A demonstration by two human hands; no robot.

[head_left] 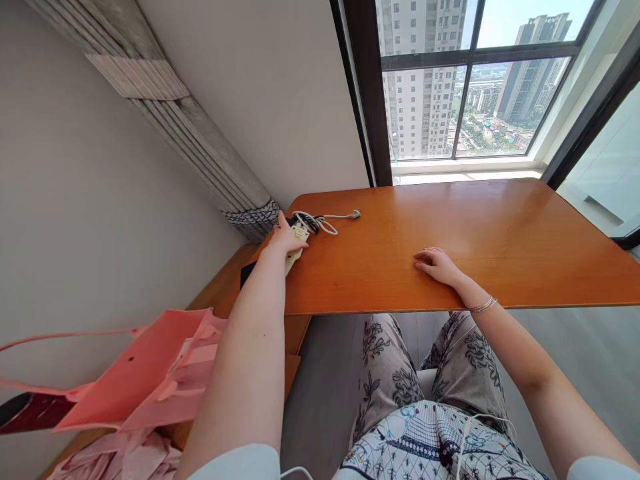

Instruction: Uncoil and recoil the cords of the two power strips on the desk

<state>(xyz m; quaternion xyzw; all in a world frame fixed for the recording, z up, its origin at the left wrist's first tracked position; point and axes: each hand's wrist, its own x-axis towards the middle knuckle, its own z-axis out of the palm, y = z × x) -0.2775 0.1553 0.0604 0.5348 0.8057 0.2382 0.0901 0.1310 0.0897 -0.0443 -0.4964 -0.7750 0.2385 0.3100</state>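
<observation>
Head view: left hand [286, 239] lies over cream power strip [301, 233], thumb and forefinger wide apart; grip cannot be told. Coiled cable [313, 223] sits just beyond them, left edge of table [375, 260] beside the fingers. Right hand [439, 265] rests, fingers loosely bent; open wood spans both sides, front edge near wrist.

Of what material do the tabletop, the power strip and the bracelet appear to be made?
Tabletop: likely varnished wood or veneer; orange-brown, with a glossy sheen. Power strip: probably rigid plastic, fairly matte; cream-coloured, with socket openings. Bracelet: apparently polished metal; thin, silvery bands.
</observation>
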